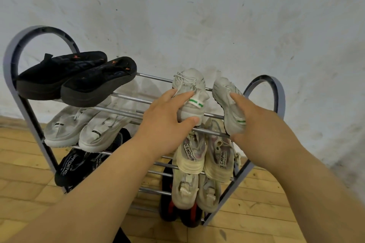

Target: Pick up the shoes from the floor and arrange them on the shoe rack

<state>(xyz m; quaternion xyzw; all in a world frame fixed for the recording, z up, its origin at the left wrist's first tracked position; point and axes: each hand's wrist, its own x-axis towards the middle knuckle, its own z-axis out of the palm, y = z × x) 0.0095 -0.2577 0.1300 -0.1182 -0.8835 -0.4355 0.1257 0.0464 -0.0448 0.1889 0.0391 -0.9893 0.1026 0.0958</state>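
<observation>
A grey metal shoe rack (11,59) with chrome bars stands against the wall. On the right of its top shelf my left hand (166,122) grips the heel of a pale grey sneaker with a green tag (187,83). Beside it my right hand (262,126) holds the matching sneaker (223,92), which is tilted on its side over the bars. A pair of black slip-on shoes (79,77) sits at the top left.
Lower shelves hold white sneakers (83,126), black shoes (79,163), cream sneakers (205,160) and further pale sneakers (187,191). Black and red shoes (177,215) sit at the bottom. A scuffed white wall (197,16) is behind; wood floor (246,219) lies around.
</observation>
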